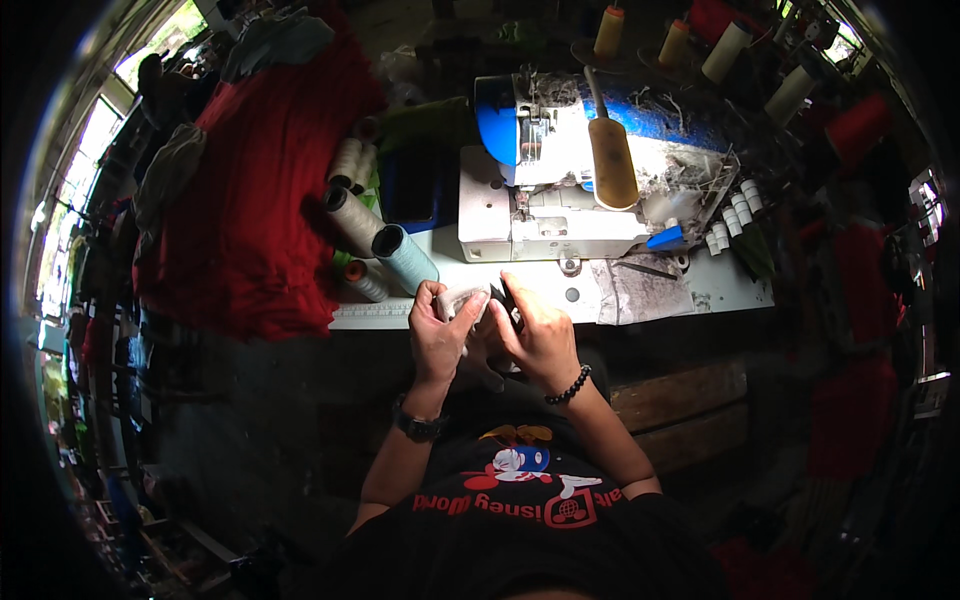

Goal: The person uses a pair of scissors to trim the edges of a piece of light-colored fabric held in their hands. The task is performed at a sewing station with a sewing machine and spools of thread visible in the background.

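At the front edge of the sewing table, my left hand (pixel 440 335) pinches a small piece of pale cloth (pixel 460 300) between thumb and fingers. Part of the cloth hangs below, between the two hands. Close beside it, my right hand (pixel 540 335) is closed round a small black object (pixel 508 297), mostly hidden by the fingers, so its kind cannot be made out. Just beyond both hands stands a white overlock sewing machine (pixel 485 215), with a yellow-handled tool (pixel 613 165) lying on top of it.
A large heap of red cloth (pixel 250 200) fills the left side. Thread cones, one light blue (pixel 405 258), lie beside it. A stained cloth (pixel 645 290) and small white spools (pixel 740 210) are on the right. A wooden bench (pixel 680 400) is below the table.
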{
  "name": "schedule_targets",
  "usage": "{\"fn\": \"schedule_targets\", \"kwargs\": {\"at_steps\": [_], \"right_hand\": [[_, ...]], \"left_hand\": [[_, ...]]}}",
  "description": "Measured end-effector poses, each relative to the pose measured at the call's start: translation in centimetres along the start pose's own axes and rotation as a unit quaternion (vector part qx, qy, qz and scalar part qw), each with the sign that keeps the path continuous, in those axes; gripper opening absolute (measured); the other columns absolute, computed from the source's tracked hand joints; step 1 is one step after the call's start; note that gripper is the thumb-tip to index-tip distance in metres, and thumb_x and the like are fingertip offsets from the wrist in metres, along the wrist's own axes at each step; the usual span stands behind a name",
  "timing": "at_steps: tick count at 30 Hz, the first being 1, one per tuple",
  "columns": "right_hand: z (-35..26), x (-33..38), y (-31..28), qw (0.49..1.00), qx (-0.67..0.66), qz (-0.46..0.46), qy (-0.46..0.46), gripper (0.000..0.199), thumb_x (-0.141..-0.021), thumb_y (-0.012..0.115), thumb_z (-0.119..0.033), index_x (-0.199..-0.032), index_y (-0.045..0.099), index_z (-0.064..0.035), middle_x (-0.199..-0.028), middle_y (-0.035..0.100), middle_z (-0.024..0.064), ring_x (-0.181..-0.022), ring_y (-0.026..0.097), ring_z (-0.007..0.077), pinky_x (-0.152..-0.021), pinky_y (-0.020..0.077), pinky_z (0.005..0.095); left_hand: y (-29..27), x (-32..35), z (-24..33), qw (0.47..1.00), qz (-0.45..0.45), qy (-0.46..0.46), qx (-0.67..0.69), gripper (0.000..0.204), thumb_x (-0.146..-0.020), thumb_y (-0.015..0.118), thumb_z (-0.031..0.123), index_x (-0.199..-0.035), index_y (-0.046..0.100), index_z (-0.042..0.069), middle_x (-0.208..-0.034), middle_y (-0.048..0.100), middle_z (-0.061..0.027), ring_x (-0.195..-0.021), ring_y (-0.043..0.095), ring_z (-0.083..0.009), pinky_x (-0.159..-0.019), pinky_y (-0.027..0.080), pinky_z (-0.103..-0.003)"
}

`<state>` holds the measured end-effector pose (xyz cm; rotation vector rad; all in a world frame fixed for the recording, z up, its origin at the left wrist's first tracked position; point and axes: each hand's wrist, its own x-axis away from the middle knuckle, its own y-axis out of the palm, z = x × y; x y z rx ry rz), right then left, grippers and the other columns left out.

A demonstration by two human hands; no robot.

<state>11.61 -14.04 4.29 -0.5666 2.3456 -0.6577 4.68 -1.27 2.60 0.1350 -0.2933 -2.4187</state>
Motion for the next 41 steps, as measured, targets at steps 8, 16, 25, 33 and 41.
{"fn": "schedule_targets", "kwargs": {"at_steps": [8, 16, 25, 33, 41], "right_hand": [[0.2, 0.1, 0.1, 0.998, -0.058, 0.019, -0.016, 0.039, -0.084, 0.064, -0.016, -0.117, 0.057, 0.0044, -0.095, 0.066, 0.0212, -0.078, 0.066, 0.0312, -0.068, 0.0528, 0.0357], [0.0, 0.2, 0.3, 0.999, -0.032, 0.005, -0.020, 0.039, -0.083, 0.064, -0.016, -0.116, 0.057, 0.0047, -0.095, 0.065, 0.0216, -0.080, 0.066, 0.0315, -0.070, 0.0532, 0.0354], [-1.2, -0.1, -0.9, 0.992, 0.107, -0.037, -0.060, 0.039, -0.083, 0.062, -0.009, -0.121, 0.055, -0.0009, -0.086, 0.063, 0.0159, -0.072, 0.064, 0.0303, -0.063, 0.0519, 0.0358], [0.4, 0.2, 0.5, 0.938, -0.310, -0.026, 0.151, 0.042, -0.083, 0.066, -0.012, -0.123, 0.057, -0.0024, -0.100, 0.068, 0.0167, -0.078, 0.064, 0.0130, -0.072, 0.0497, 0.0256], [0.4, 0.2, 1.0, 0.993, -0.114, 0.012, 0.015, 0.040, -0.082, 0.066, -0.013, -0.119, 0.059, -0.0014, -0.105, 0.066, 0.0193, -0.089, 0.067, 0.0297, -0.076, 0.0531, 0.0330]], "left_hand": [[0.8, -0.1, 0.2, 0.999, 0.017, 0.037, 0.013, 0.027, -0.079, 0.072, 0.004, -0.082, 0.046, 0.007, -0.075, 0.055, 0.0009, -0.064, 0.050, -0.0012, -0.055, 0.042, -0.017], [0.4, -0.1, 0.1, 0.999, 0.010, 0.033, -0.007, 0.027, -0.079, 0.073, 0.004, -0.082, 0.046, 0.007, -0.074, 0.054, 0.0020, -0.063, 0.047, -0.0006, -0.056, 0.041, -0.016], [0.0, -0.2, 0.1, 0.996, 0.010, 0.070, -0.059, 0.030, -0.079, 0.074, 0.007, -0.078, 0.044, 0.008, -0.070, 0.048, 0.0043, -0.060, 0.041, 0.0003, -0.052, 0.036, -0.017], [0.3, 0.0, 0.2, 0.994, 0.028, 0.067, -0.077, 0.031, -0.078, 0.074, 0.007, -0.075, 0.044, 0.007, -0.069, 0.047, 0.0049, -0.062, 0.040, -0.0002, -0.053, 0.036, -0.017], [0.0, 0.0, 0.0, 0.996, 0.025, 0.054, -0.074, 0.031, -0.078, 0.074, 0.008, -0.076, 0.044, 0.007, -0.070, 0.047, 0.0053, -0.062, 0.041, -0.0002, -0.054, 0.038, -0.017]]}}
